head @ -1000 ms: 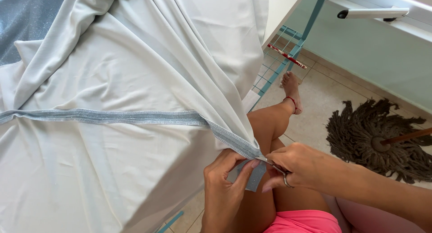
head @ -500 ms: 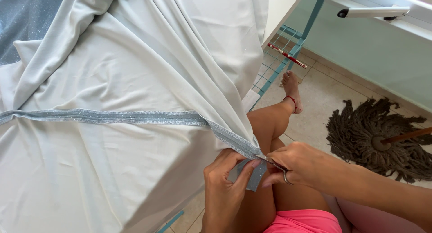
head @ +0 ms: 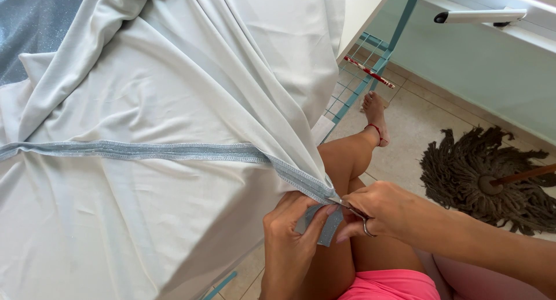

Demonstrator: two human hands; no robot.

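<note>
A large pale grey cloth [head: 174, 91] lies spread over a surface, with a glittery blue-grey trim band [head: 145, 151] stitched across it and running to its lower right corner. My left hand [head: 292, 233] pinches the loose end of the trim [head: 328, 229] below the corner. My right hand [head: 379, 210] holds small metal scissors [head: 354, 210] with the blades at the seam where the trim meets the cloth. Both hands touch at that corner, above my bare thigh.
A teal wire rack [head: 359, 86] stands under the cloth's right edge, with a red-and-white stick [head: 370, 72] on it. A dark string mop head [head: 480, 178] lies on the tiled floor at right. My bare foot [head: 375, 116] rests near the rack.
My right hand has shifted slightly left toward the seam with the scissors. The cloth and my left hand stay in place.
</note>
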